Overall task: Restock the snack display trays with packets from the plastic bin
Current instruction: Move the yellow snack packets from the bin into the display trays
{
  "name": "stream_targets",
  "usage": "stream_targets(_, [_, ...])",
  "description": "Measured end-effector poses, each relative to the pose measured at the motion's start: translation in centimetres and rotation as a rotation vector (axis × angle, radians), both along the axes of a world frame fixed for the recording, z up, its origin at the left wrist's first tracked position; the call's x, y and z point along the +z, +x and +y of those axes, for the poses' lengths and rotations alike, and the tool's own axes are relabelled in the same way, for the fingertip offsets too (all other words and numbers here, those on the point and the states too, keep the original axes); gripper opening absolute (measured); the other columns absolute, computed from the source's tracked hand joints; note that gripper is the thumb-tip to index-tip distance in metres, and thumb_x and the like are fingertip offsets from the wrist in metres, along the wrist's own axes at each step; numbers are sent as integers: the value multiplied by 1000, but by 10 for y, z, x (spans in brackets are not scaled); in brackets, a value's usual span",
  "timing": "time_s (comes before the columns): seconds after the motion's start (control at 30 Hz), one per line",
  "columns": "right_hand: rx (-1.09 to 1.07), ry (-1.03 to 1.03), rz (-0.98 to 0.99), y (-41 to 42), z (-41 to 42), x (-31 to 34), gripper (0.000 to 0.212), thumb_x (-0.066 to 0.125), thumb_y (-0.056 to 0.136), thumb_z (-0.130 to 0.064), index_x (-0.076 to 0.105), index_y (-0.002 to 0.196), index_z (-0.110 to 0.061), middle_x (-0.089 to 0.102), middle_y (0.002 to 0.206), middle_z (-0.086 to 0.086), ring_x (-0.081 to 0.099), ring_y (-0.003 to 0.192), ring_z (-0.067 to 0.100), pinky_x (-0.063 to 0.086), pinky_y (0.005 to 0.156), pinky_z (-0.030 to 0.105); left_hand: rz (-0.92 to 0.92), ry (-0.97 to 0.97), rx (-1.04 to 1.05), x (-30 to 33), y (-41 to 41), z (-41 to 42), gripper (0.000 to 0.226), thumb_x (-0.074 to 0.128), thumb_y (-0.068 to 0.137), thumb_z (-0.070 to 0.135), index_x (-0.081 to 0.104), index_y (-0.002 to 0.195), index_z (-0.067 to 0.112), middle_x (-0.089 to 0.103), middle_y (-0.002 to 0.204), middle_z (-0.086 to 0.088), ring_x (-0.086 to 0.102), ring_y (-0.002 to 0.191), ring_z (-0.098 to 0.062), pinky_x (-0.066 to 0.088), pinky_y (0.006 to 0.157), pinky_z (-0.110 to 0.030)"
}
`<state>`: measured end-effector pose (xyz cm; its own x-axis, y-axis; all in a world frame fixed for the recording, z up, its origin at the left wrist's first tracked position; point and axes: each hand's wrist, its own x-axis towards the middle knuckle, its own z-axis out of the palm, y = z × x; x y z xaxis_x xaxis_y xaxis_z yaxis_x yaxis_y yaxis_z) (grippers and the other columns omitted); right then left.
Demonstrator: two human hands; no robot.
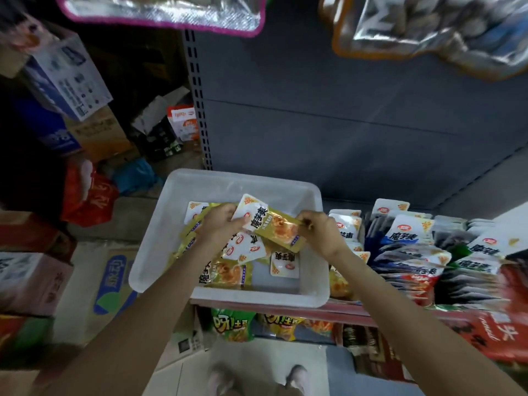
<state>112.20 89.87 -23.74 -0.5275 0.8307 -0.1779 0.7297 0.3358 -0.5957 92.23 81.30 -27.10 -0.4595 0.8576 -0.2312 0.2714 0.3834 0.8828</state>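
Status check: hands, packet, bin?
Left hand and right hand both grip one yellow packet above the plastic bin. More packets inside. Nothing blocking.

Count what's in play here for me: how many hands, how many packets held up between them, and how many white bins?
Hands: 2, the left hand and the right hand
Yellow packet held up between them, over the bin: 1
White plastic bin: 1
Total: 4
More packets lie loose in the bin, overlapping too much to count.

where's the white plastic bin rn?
Head view, centre: white plastic bin sits on the shelf edge, left of the display packets, under both hands.
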Motion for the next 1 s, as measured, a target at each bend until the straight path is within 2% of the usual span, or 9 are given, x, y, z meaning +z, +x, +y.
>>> stream_targets(0.07, [-8, 101, -19, 12, 8, 17, 9, 60, 86, -3, 65, 93, -3, 65, 85, 10, 55, 76, 21, 31, 55, 21, -5, 116, -9, 19, 15, 16, 16, 68, 86, 21, 59, 73, 18, 63, 70, -6, 65, 73, -32, 52, 68, -36])
stream_targets(0.17, [-22, 219, -19, 30, 22, 37, 30, 61, 84, -2, 62, 113, -7, 67, 105, 13, 62, 92, 29, 41, 69, 27, 84, 250, -70, 50, 47, 39, 10, 66, 87, 19, 64, 84, 10, 62, 66, 0, 57, 60, -17, 41, 57, -26])
stream_targets(0.33, [-110, 297, -99, 57, 41, 50, 9, 53, 84, -2, 61, 88, -4, 66, 89, 16, 60, 85, 35, 41, 66, 35, 256, 335, -185, 70, 91, 70, 12, 67, 86, 17, 66, 83, 6, 64, 71, -7, 48, 59, -16, 31, 54, -24])
stream_targets(0.47, [-101, 322, 7, 70, 44, 58, 20, 59, 85, -3, 62, 104, -6, 68, 93, 11, 61, 82, 27, 38, 66, 24, 401, 320, -314, 73, 113, 82, 9, 65, 87, 16, 68, 90, 7, 62, 78, -3, 52, 70, -19, 26, 60, -23])
stream_targets(0.53, [-97, 322, 84, 77, 47, 63, 23, 60, 87, -5, 63, 109, -8, 69, 94, 8, 63, 82, 23, 45, 72, 24, 461, 325, -345, 74, 122, 86, 10, 63, 89, 16, 68, 94, 8, 64, 84, -5, 52, 75, -18, 25, 62, -22])
stream_targets(0.63, [-105, 329, 68, 86, 55, 69, 6, 63, 87, -9, 63, 90, -4, 68, 82, 11, 62, 77, 30, 50, 72, 37, 508, 331, -352, 80, 128, 91, 12, 63, 89, 16, 68, 99, 11, 62, 87, -1, 51, 77, -14, 31, 66, -23])
stream_targets(0.73, [-125, 311, 11, 90, 59, 74, 20, 66, 86, -14, 50, 75, -13, 57, 72, 5, 52, 68, 23, 37, 61, 28, 491, 375, -310, 81, 131, 91, 14, 67, 86, 17, 65, 100, 15, 69, 90, -2, 61, 76, -15, 48, 67, -29])
stream_targets(0.9, [-65, 267, -217, 93, 62, 64, 5, 60, 88, -16, 58, 83, -16, 62, 81, 11, 60, 78, 31, 42, 63, 30, 470, 315, -401, 71, 136, 87, 13, 66, 87, 12, 66, 100, 12, 71, 87, -4, 66, 78, -16, 54, 75, -36])
stream_targets(1.0, [-36, 281, -147, 95, 60, 57, 7, 61, 87, -14, 66, 93, -15, 69, 89, 8, 63, 83, 27, 52, 72, 36, 469, 242, -442, 66, 138, 88, 15, 64, 88, 10, 67, 102, 11, 70, 89, -6, 65, 82, -17, 53, 79, -36])
